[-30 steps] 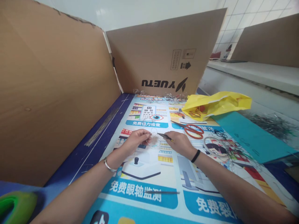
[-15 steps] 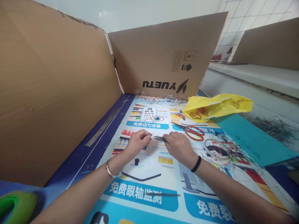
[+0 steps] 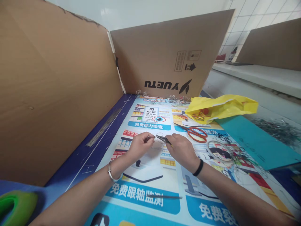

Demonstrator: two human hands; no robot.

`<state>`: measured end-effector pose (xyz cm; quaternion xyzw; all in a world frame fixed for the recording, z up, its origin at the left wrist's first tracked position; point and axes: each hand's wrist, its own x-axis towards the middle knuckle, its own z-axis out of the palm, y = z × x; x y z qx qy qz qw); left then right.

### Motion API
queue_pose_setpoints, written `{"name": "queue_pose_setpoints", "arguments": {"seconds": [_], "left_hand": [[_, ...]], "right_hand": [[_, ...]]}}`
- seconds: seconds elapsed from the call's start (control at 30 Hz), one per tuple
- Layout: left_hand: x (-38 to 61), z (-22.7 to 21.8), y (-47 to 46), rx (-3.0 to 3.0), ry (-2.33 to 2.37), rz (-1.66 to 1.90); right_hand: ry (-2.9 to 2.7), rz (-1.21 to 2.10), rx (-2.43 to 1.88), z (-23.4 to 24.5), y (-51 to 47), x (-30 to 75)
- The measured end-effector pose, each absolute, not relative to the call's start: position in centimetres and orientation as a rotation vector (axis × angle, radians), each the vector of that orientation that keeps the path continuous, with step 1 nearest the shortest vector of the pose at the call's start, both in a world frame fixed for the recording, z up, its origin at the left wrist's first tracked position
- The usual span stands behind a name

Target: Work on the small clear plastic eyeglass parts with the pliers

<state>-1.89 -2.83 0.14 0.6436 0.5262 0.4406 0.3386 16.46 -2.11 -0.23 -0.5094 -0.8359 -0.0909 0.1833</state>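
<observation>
My left hand (image 3: 140, 145) is closed, thumb and forefinger pinching the end of a thin wire (image 3: 160, 133) that curves in a faint loop near the fingertips. My right hand (image 3: 182, 150) is wrapped round a pair of pliers (image 3: 163, 138). Their dark, narrow jaws point left and sit slightly apart, close to my left fingertips. Whether the jaws touch the wire is too small to tell. Beyond my right hand lie orange-handled scissors (image 3: 197, 135).
A yellow bag (image 3: 225, 108) lies at the back right by a teal sheet (image 3: 256, 141). Thin straight wires (image 3: 103, 128) lie at left. Cardboard panels (image 3: 164, 56) stand behind and left. A green tape roll (image 3: 25, 207) sits front left, a dark thin strip (image 3: 168, 197) in front.
The plier jaws have parted slightly and sit a little away from my left fingertips. Both hands stay nearly in place; the view has shifted slightly.
</observation>
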Motion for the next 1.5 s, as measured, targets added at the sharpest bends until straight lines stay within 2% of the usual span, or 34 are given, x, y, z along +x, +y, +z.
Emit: {"name": "queue_pose_setpoints", "arguments": {"seconds": [0.27,0.53,1.5], "left_hand": [[-2.1,-0.5,-2.6,1.643,1.276,1.11],[-2.0,0.2,-2.7,1.519,1.302,1.162],[-1.9,-0.9,-2.6,1.823,1.381,1.229]], "right_hand": [[-2.313,-0.146,-1.383,-0.7,-1.5,16.9],[-2.382,-0.182,-1.432,-0.7,-1.6,16.8],[-2.375,-0.146,-1.47,-0.3,-2.0,16.6]]}}
